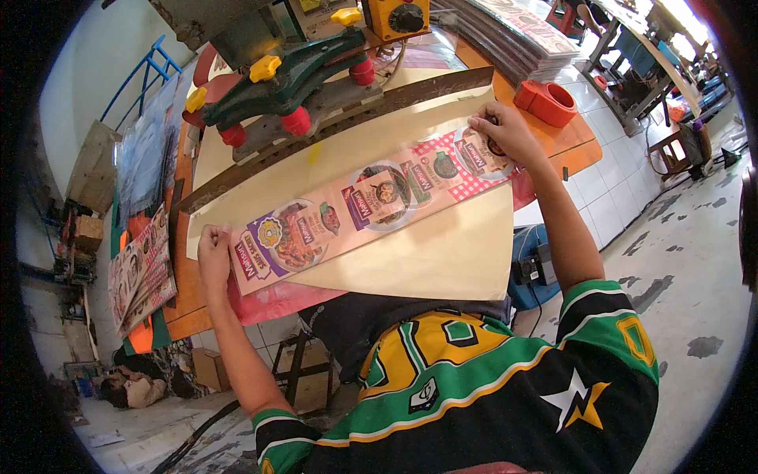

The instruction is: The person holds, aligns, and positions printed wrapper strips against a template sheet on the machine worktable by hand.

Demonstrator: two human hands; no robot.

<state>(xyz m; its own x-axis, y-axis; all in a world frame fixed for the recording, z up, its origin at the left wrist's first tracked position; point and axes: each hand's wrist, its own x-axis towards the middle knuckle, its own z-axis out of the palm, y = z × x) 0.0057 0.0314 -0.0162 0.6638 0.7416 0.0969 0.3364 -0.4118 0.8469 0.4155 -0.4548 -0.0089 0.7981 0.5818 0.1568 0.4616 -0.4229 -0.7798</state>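
Note:
A long printed plastic sheet (332,201) with food pictures and "Mahsuri" lettering lies stretched between my hands, slanting up to the right. My left hand (214,254) pinches its left end, and my right hand (505,134) grips its right end between thumb and fingers. Beneath it is a cream-coloured board or sheet (442,261), with a pink-red printed sheet (288,304) showing under its front edge. Just beyond the printed sheet runs a long metal bar (339,130), under a press with a dark green frame (292,75), yellow knobs and red cylinders.
A red tape-like roll (545,103) sits at the right of the orange table (584,150). Stacked printed sheets (521,31) stand at the back right. More printed sheets (146,268) hang at the left edge. A yellow box with a dial (397,19) is behind the press.

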